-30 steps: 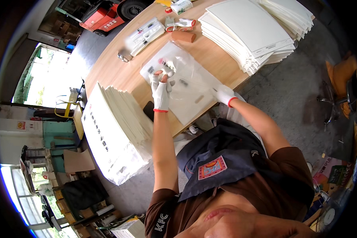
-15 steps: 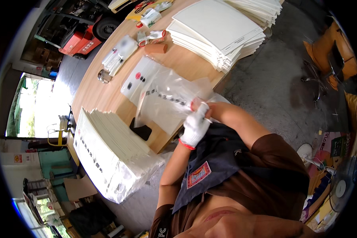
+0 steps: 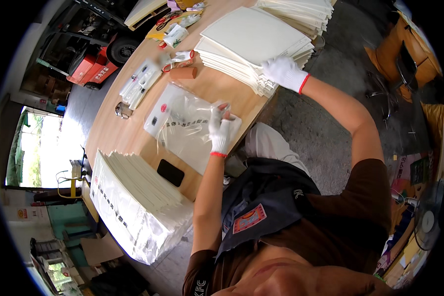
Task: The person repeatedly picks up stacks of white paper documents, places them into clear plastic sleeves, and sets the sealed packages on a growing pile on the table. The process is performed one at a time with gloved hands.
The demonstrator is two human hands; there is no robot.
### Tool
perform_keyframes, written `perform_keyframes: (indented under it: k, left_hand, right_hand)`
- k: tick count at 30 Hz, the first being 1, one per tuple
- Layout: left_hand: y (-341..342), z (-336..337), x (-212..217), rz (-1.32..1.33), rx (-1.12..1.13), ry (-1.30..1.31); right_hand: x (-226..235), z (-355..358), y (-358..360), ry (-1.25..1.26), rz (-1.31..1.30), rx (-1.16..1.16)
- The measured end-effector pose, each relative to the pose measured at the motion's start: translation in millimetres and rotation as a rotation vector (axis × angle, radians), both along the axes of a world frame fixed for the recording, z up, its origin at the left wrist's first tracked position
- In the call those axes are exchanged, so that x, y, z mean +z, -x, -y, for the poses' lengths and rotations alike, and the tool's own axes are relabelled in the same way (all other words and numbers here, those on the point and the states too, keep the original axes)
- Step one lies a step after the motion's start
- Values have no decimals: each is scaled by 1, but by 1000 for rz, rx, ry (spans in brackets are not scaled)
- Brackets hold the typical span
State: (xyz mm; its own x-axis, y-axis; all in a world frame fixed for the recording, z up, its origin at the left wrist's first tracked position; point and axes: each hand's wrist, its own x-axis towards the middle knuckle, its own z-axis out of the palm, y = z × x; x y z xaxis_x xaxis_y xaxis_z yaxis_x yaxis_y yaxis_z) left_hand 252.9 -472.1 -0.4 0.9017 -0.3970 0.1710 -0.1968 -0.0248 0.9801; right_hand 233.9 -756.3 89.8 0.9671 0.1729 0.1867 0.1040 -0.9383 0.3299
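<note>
My left hand [image 3: 220,129], in a white glove with bare fingertips, pinches the open edge of a clear printed plastic bag [image 3: 185,116]. The bag lies on the wooden table over other flat bags and a white sheet. My right hand [image 3: 283,72], also gloved in white with a red cuff, rests at the near corner of a stack of white boards or folders [image 3: 254,34]. Its fingers reach out over the top board and appear to touch its edge. To the left stands a thick row of bagged white folders [image 3: 133,192], with a black phone [image 3: 170,172] beside it.
Farther along the wooden table [image 3: 106,128] lie an orange-brown block [image 3: 183,73], scissors [image 3: 175,60], a packet [image 3: 140,81] and a metal clip or tape piece [image 3: 123,110]. Another white stack [image 3: 301,12] stands behind. A red forklift [image 3: 91,64] is beyond the table; a chair [image 3: 407,69] stands right.
My hands were together at the bag's edge. The right has moved away to the stack of white boards, while the left stays at the bag, which now lies flatter.
</note>
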Motion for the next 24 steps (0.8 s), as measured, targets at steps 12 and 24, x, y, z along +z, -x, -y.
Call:
perform_keyframes:
  k: [12,24]
  left_hand:
    - [14,-26,79,-616,-24,56]
    - [95,1,52,99,-286,-521]
  right_hand:
    - [16,-49,113,-906,265,69]
    - [-32,-110,98,-1349,38,-25]
